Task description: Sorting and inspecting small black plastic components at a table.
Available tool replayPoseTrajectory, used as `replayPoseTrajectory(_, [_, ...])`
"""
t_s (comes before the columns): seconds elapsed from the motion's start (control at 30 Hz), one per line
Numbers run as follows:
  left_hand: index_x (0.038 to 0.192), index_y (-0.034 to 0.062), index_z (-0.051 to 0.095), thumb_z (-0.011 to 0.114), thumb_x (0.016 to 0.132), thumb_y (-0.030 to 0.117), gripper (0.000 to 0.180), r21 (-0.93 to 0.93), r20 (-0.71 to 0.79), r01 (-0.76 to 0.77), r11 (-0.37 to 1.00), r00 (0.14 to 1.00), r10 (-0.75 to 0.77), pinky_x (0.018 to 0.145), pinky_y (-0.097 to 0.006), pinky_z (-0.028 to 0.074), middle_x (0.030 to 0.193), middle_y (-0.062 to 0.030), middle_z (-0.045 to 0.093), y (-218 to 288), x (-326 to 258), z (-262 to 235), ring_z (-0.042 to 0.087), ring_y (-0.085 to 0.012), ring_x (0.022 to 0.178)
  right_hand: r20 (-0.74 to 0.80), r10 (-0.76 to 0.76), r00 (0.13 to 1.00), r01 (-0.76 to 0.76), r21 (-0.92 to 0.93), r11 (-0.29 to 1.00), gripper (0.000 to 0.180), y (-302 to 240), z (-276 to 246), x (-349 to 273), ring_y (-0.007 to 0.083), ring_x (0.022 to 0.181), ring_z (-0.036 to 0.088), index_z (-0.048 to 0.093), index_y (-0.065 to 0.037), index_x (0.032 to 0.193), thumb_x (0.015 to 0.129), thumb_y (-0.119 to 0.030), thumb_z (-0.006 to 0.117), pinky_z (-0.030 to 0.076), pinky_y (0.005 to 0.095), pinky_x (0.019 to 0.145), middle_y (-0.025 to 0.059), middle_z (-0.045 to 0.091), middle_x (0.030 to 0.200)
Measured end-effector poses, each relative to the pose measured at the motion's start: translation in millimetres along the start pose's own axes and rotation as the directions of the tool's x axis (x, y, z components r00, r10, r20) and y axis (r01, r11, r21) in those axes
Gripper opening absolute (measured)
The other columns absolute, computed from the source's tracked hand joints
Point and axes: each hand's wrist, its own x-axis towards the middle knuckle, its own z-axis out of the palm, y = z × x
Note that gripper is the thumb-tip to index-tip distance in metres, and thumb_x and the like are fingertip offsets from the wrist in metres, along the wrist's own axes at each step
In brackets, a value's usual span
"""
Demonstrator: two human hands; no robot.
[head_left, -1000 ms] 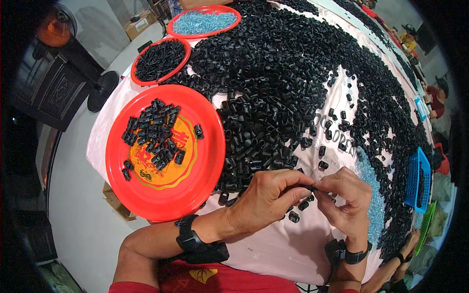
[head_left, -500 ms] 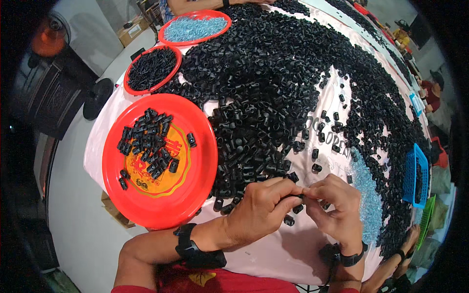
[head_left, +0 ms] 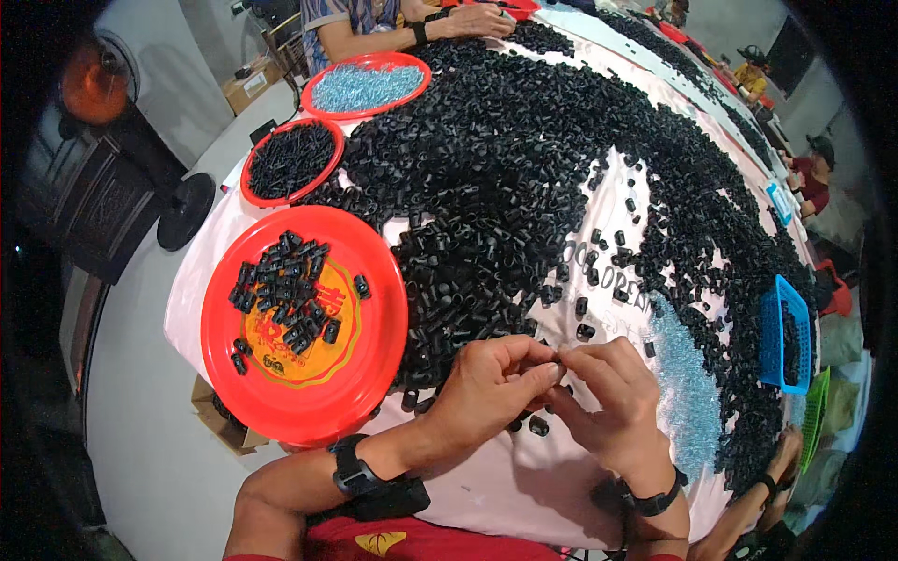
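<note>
Over the near edge of the table, my left hand (head_left: pixel 491 379) and my right hand (head_left: pixel 613 397) meet fingertip to fingertip. Both are closed in a pinch around a small black plastic piece (head_left: pixel 558 363), most of it covered by the fingers. Left of my hands, a red plate (head_left: pixel 369 383) with a yellow centre carries a small heap of black plastic pieces (head_left: pixel 290 290) that look like cord locks. Beyond my fingers spreads a big pile of loose black plastic shells (head_left: pixel 477 262). A few single shells (head_left: pixel 539 426) lie just below my hands.
Farther back stand a red tray of thin black parts (head_left: pixel 292 159) and a red tray of small silvery-blue pieces (head_left: pixel 369 89). More silvery pieces (head_left: pixel 687 393) lie right of my hands. A blue basket (head_left: pixel 786 337) and green basket (head_left: pixel 816 425) sit at the right. Other people's hands (head_left: pixel 482 21) work around the table.
My joined hands have shifted slightly left and up, still pinching the small black piece. The view has tilted a little, and the person at the far side shows more.
</note>
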Motion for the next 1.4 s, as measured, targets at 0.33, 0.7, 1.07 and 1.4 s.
replayPoseTrajectory(0.33, [0.107,-0.001,0.064,0.059,0.106,0.017,0.019,-0.065,0.068,0.032,0.997,0.997,-0.028,0.071,-0.022,0.053,0.093,-0.0035,0.07,2,2,0,0.064,-0.0057,0.077,0.013,0.0,1.0,0.0,0.017,1.0,0.048,-2,1,1,0.0274,0.078,0.064,0.07,0.0,0.113,0.067,-0.001,0.087,0.052,0.0355,0.066,0.0118,0.069,0.094])
replayPoseTrajectory(0.7, [0.123,0.0014,0.063,0.055,0.108,0.023,0.027,-0.266,0.241,0.108,0.958,0.969,-0.043,0.089,-0.026,0.052,0.109,-0.0026,0.069,3,1,-1,0.067,-0.0094,0.096,-0.016,0.082,0.997,-0.081,0.054,0.995,0.057,-6,5,3,0.0282,0.087,0.065,0.071,-0.001,0.118,0.064,-0.005,0.091,0.055,0.0358,0.071,0.0121,0.07,0.103])
replayPoseTrajectory(1.07, [0.125,0.0017,0.063,0.056,0.108,0.022,0.028,-0.266,0.256,0.141,0.954,0.964,-0.072,0.089,-0.026,0.051,0.109,-0.0012,0.069,6,-2,-1,0.066,-0.0087,0.095,0.012,0.026,1.0,-0.026,0.036,0.999,0.052,4,4,2,0.0293,0.083,0.067,0.071,0.0,0.112,0.064,-0.006,0.09,0.055,0.036,0.07,0.0132,0.071,0.101])
replayPoseTrajectory(1.4, [0.122,-0.0004,0.064,0.056,0.108,0.025,0.03,-0.291,0.227,0.194,0.937,0.965,-0.129,0.091,-0.029,0.054,0.108,-0.0066,0.071,4,-1,-3,0.068,-0.0134,0.099,0.008,-0.005,1.0,0.004,0.119,0.993,0.049,10,4,5,0.0296,0.081,0.068,0.071,0.002,0.112,0.066,-0.009,0.088,0.056,0.037,0.068,0.0151,0.072,0.099])
